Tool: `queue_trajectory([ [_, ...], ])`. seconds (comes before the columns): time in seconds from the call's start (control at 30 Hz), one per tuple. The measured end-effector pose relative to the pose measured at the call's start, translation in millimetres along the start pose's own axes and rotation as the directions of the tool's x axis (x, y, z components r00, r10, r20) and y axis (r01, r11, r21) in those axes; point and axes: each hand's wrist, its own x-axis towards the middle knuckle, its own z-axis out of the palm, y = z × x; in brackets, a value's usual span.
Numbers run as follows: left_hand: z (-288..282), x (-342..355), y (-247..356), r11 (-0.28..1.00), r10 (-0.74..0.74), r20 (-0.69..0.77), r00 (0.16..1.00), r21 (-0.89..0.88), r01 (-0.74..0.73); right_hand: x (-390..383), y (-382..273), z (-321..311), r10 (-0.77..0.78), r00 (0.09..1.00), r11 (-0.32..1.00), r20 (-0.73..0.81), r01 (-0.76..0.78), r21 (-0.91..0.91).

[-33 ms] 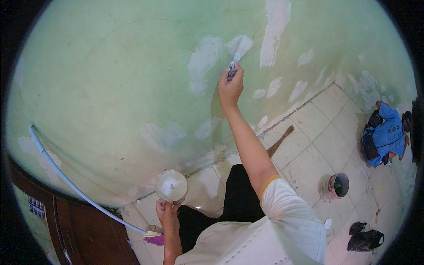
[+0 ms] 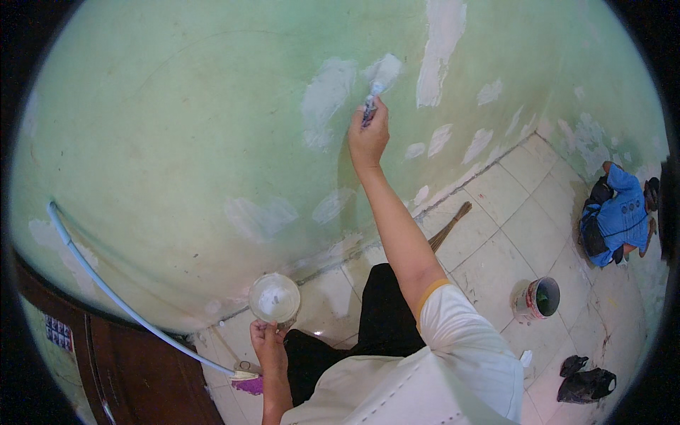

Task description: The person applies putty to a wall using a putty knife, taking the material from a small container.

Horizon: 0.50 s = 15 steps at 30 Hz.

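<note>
Left hand (image 2: 268,345) is gripping a tub (image 2: 292,300) by its near edge; white paste (image 2: 274,295) is sitting inside. Right hand (image 2: 370,138), farther out, is gripping a scraper (image 2: 377,90) by its handle, its blade (image 2: 383,76) lying over a white patch (image 2: 390,62) on the green wall (image 2: 191,134). Off to the right, a broom (image 2: 450,227) and a bucket (image 2: 526,304) are resting on the tiles (image 2: 489,258); beyond them I am seeing someone in blue (image 2: 624,212), crouching low

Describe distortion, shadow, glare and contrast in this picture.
Head view throughout: fisheye curves straight edges, corners black; soft shadow beside the right forearm on the green wall; small glint on the floor tiles; scraper blade hardly distinct from filler.
</note>
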Motion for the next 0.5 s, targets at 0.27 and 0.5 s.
queue_trajectory([
  [0.27,6,1,-1,0.999,-0.035,-0.002,0.999,-0.016,0.034,-78,-35,-18,0.106,0.968,0.991,0.227,-0.121,0.057],
  [0.5,6,-1,3,1.0,-0.031,-0.011,0.999,0.002,0.031,6,-1,-7,0.069,0.996,0.997,0.056,-0.067,-0.043],
])
